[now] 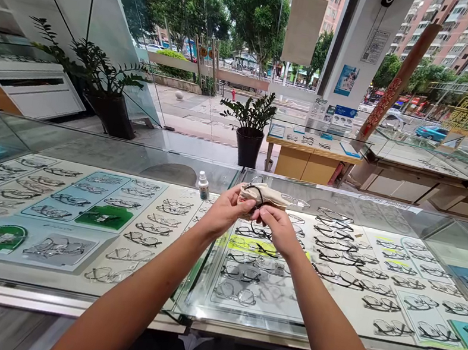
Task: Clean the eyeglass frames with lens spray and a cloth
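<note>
- Beige cloth (274, 196), one piece, is held up in front of the wearer, above the glass-topped display case (286, 342); its left end is clamped between the thumb and fingers of the left hand (228, 205).
- One thin dark piece (261, 194) is curved around the cloth's left part – whether a spectacle rim or a cord cannot be told. Its lower part seems to be pinched by the right hand (278, 225).
- The two hands are brought together, fingertips nearly meeting, presumably so that so small a bundle can be steadied from both sides.
- One small white bottle (203, 186) is stood upright beyond the left hand, probably placed to be within reach.
- Many spectacles (143, 239) are laid out in rows, likely for easy viewing – too many to be counted surely. Two green pads (117, 222) are set among those on the left.
- Beyond the case, two potted plants (252, 115) are seen.
</note>
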A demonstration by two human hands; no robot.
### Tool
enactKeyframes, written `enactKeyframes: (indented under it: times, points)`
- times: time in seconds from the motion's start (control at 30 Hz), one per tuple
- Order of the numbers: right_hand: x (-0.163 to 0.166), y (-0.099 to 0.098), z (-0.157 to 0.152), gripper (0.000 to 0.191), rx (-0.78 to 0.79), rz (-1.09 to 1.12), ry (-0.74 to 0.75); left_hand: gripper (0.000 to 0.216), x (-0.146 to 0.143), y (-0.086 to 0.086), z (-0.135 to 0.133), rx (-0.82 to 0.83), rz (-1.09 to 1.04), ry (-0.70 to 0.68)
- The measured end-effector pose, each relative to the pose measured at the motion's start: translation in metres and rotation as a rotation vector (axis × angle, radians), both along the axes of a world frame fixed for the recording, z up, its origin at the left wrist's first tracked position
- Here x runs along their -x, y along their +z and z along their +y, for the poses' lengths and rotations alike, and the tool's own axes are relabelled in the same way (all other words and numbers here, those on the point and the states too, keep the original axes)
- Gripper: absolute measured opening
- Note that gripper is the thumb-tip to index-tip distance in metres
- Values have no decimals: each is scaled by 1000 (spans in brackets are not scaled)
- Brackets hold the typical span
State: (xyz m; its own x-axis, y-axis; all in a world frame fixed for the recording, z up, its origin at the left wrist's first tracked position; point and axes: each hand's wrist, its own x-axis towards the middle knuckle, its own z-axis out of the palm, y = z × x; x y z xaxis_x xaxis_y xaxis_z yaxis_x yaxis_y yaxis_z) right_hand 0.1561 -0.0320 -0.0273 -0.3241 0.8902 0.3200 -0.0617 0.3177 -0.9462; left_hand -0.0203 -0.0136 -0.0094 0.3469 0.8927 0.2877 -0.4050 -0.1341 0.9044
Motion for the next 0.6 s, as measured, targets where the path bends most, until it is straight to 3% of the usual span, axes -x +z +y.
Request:
enactKeyframes:
  times: [0.17,0.33,0.6]
  points:
    - [2,-5,-2,44,98,-32,29,37,-3,-4,-2,-44,40,30]
    - [3,-7,-2,40,80,-2,42,42,-1,-6,1,-14,46,73]
    - [-3,-7,6,42,85,62,30,44,0,0,-3,50,-10,-73]
